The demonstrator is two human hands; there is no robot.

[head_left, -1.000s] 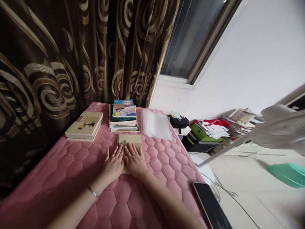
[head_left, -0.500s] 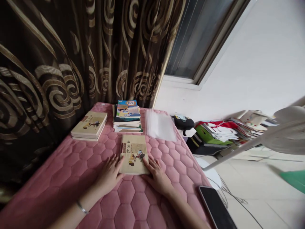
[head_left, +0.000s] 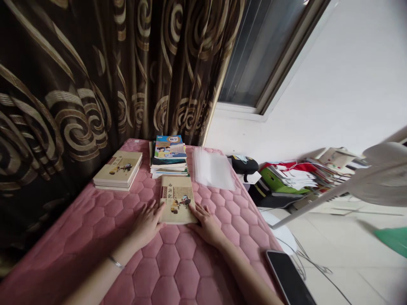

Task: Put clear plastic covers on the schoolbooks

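Observation:
A beige book (head_left: 176,199) with a picture on its cover lies flat on the pink quilted pad (head_left: 178,271). My left hand (head_left: 146,224) rests flat beside the book's left edge, fingers stretched out and touching it. My right hand (head_left: 206,224) lies at the book's lower right corner, fingers apart, fingertips against the edge. Neither hand grips anything.
A low pile of beige books (head_left: 118,170) sits at the far left, a stack of colourful books (head_left: 169,156) behind the beige book, clear plastic sleeves (head_left: 212,171) to the right. A dark phone (head_left: 289,279) lies near the right edge. Brown curtain behind; clutter and a fan on the floor.
My hands covered the book a second ago; they have slid apart to its left and right edges, uncovering the cover. The view shifted slightly.

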